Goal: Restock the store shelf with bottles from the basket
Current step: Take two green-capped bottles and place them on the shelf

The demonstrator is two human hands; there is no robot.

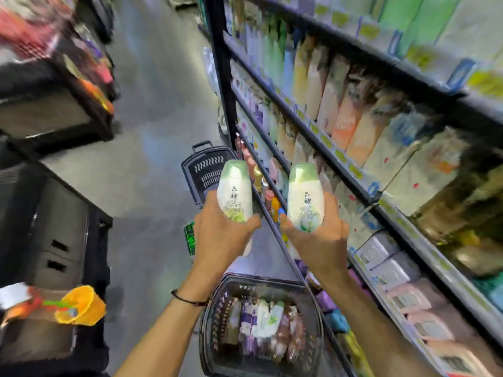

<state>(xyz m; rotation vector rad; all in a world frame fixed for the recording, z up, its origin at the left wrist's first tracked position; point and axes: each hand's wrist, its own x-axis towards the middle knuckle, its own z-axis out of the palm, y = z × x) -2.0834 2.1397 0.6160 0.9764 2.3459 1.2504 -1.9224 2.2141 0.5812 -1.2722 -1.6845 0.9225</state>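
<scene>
Aisle, shelf [299, 117] along the right, tiers packed with bottles and packs; much of it blurred.

Both hands were raised side by side, near the shelf edge, each holding one bottle upright, caps pointing far.
- Left hand [220, 238]: fingers and thumb curled round the lower half of the left bottle [234, 191], which was white with a pale green cap. Dark wristband [187, 297] on that wrist.
- Right hand [318, 240]: same grip on the right bottle [305, 197], same make, just beside the shelf rail.
- The two bottles were apart, not touching.

Basket [245, 278] stood on the floor [152, 131] below the forearms, near, against the shelf foot, with assorted bottles lying in it. A far basket [201, 164], dark, sat on the floor beyond the hands
</scene>
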